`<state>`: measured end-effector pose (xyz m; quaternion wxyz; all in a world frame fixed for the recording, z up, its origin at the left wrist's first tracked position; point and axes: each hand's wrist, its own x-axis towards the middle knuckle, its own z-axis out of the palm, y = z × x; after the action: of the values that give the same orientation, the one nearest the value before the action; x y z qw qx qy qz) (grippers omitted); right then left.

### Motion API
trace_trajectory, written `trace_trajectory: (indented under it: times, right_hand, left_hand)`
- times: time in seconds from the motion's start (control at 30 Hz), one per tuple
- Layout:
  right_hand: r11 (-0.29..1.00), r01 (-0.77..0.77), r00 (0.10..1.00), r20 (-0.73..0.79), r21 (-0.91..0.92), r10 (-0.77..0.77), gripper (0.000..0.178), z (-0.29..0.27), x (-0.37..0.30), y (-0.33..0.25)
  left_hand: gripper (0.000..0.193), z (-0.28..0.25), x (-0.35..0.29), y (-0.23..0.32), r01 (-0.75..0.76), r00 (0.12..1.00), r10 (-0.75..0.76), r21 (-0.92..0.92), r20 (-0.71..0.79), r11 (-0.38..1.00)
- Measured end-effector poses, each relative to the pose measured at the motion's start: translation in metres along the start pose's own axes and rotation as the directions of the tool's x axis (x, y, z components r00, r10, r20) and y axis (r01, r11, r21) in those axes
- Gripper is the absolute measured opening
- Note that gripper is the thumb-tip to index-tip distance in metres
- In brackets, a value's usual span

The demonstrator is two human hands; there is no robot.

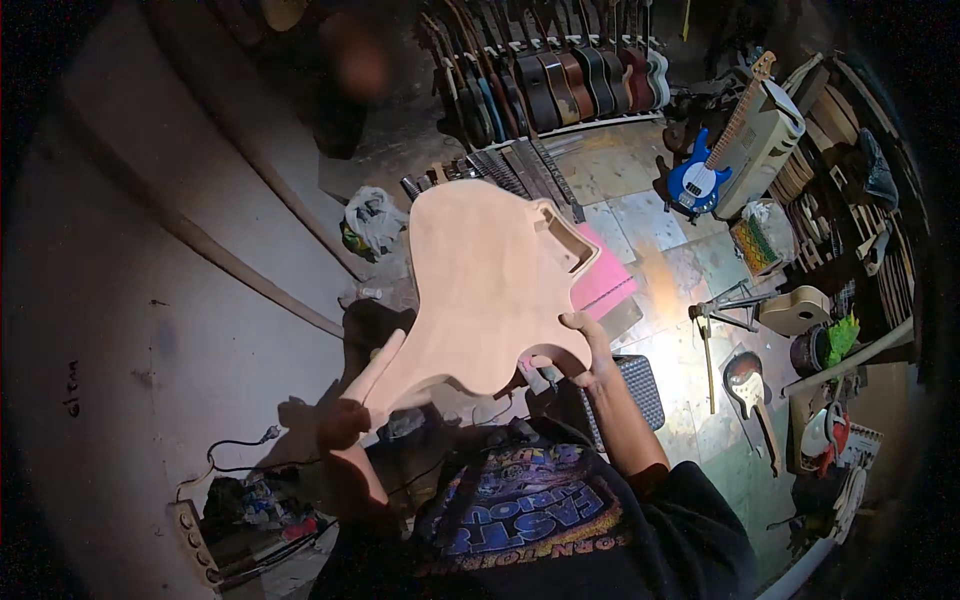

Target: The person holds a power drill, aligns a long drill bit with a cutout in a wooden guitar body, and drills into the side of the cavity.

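In front of me is a bare, pale wooden guitar body (480,290), its flat face up and a routed cavity cut near its far right edge. My left hand (372,385) grips the tip of the near left horn, with fingers stretched along the edge. Around the shorter right horn my right hand (592,355) is closed, the thumb on top and the other fingers partly hidden underneath. Both hands hold the body up off the floor. Beneath its right side a pink sheet (607,280) shows.
Many guitars stand in a rack (590,85) at the back. A blue electric guitar (697,180) leans at the right; a sunburst guitar (745,380) lies on the floor. Wood pieces fill shelves (815,215). At the left are a plastic bag (375,220) and a power strip (190,540).
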<state>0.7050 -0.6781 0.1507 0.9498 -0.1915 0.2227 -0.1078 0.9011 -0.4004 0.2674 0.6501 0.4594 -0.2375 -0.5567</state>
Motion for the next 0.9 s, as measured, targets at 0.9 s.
trace_trajectory:
  times: [0.9]
  right_hand:
    - [0.932, -0.164, 0.986, -0.08, -0.324, 0.146, 0.052, 0.004, -0.002, -0.009]
  left_hand:
    - [0.016, 0.032, 0.117, -0.001, -0.759, 0.179, 0.799, 0.436, -0.575, 0.483]
